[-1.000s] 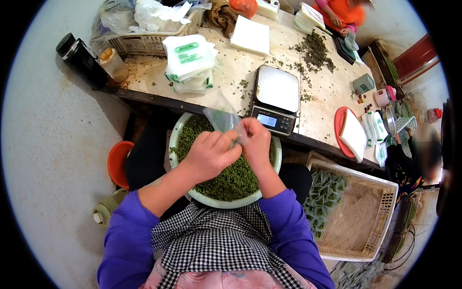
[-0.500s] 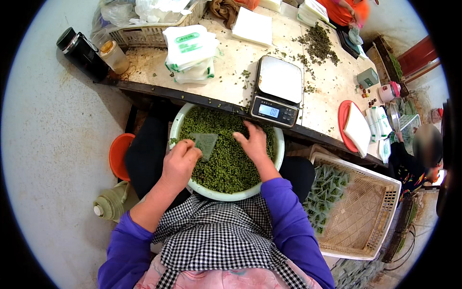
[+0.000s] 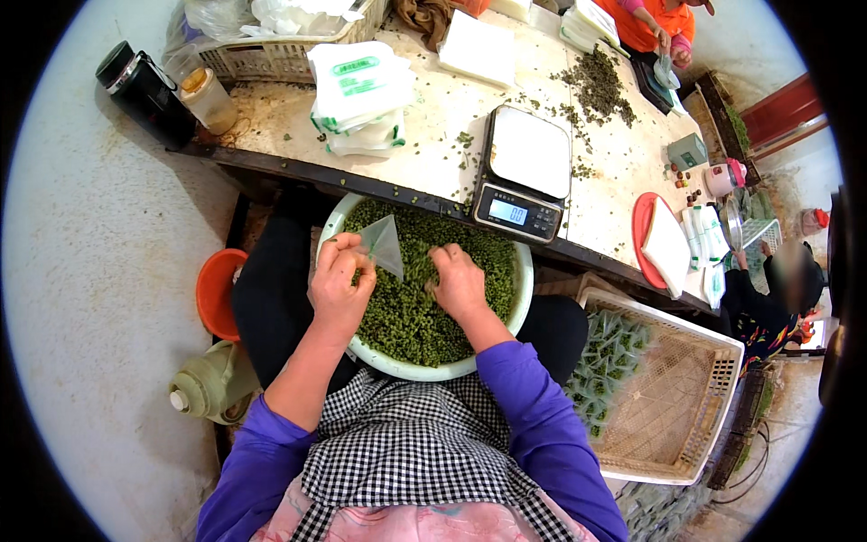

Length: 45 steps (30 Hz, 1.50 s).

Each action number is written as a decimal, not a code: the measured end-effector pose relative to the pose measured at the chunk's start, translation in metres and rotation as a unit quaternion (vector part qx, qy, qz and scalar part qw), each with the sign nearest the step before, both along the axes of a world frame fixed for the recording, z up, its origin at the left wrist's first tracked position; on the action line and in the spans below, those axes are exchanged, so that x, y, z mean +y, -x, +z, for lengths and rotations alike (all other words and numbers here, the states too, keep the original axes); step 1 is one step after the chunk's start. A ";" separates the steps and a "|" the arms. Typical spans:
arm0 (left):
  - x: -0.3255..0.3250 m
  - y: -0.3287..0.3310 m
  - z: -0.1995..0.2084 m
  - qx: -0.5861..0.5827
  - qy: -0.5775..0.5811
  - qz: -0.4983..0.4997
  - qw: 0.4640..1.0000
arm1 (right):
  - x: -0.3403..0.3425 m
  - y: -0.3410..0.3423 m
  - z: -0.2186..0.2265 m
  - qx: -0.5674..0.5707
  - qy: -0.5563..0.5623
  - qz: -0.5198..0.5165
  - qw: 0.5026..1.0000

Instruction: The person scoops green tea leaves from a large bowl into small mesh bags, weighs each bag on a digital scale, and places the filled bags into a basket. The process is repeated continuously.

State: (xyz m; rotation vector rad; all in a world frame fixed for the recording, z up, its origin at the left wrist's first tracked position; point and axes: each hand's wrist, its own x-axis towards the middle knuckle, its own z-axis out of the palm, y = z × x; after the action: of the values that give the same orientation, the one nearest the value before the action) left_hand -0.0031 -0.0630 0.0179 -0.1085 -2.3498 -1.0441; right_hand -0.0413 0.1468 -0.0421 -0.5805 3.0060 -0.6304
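Left hand (image 3: 341, 278) has thumb and fingers clamped on a small clear bag (image 3: 385, 246), which pokes out to the right over a pale basin (image 3: 525, 289) full of little green berries (image 3: 406, 330). Right hand (image 3: 459, 284) is down among the berries with its fingers bent. Can't really tell if it's closed on any, since the fingertips blend into the pile. The basin sits between the person's knees, right up against the tabletop (image 3: 271, 119).

As for writing: the stack of white bags (image 3: 357, 86) on the tabletop has green lettering, with a boxed line on top and smaller print under it. The scale (image 3: 528, 154) sits near the table edge, its blue display (image 3: 508, 212) lit up with digits, buttons beside it. The black flask (image 3: 144, 95) has a few pale marks, too small to make out from here.

Off to the right, a crate (image 3: 677, 397) has filled packets (image 3: 610, 361) bunched along its left side.
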 end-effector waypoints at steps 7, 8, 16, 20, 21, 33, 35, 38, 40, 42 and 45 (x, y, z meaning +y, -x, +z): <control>0.019 0.000 -0.014 -0.043 -0.062 -0.068 0.995 | 0.022 -0.002 0.005 -0.138 0.601 -0.189 0.765; 0.025 0.000 -0.017 -0.027 -0.040 -0.080 0.996 | 0.019 -0.004 0.022 -0.110 0.676 -0.195 0.702; 0.058 -0.004 -0.020 -0.013 -0.005 -0.176 0.984 | -0.001 -0.013 0.088 -0.054 0.829 -0.105 0.547; 0.063 -0.006 -0.017 -0.025 -0.010 -0.195 0.980 | -0.006 -0.010 0.074 0.027 0.762 -0.060 0.644; 0.062 -0.006 -0.018 -0.032 -0.009 -0.202 0.979 | -0.008 -0.006 0.072 0.043 0.761 -0.041 0.647; 0.062 -0.005 -0.030 -0.012 -0.022 -0.189 0.982 | -0.013 -0.012 0.068 0.043 0.681 0.001 0.731; 0.061 -0.005 -0.030 -0.001 -0.017 -0.183 0.983 | -0.010 -0.013 0.065 0.049 0.618 0.019 0.784; 0.060 -0.003 -0.026 0.005 -0.018 -0.186 0.982 | -0.001 -0.013 0.059 0.094 0.453 0.011 0.886; 0.059 -0.005 -0.030 0.007 -0.014 -0.182 0.983 | 0.001 -0.013 0.066 0.118 0.362 -0.008 0.925; 0.058 -0.008 -0.035 0.014 -0.008 -0.184 0.983 | 0.008 -0.011 0.073 0.113 0.271 -0.018 0.956; 0.057 -0.008 -0.029 0.017 -0.010 -0.207 0.978 | 0.017 -0.006 0.076 -0.020 0.237 -0.045 0.970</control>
State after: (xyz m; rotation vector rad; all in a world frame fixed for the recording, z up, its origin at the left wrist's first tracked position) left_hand 0.0047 -0.0064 -0.0106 -0.6258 -2.3384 -1.2436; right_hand -0.0350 0.1636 0.0340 -0.4315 2.8552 -1.3670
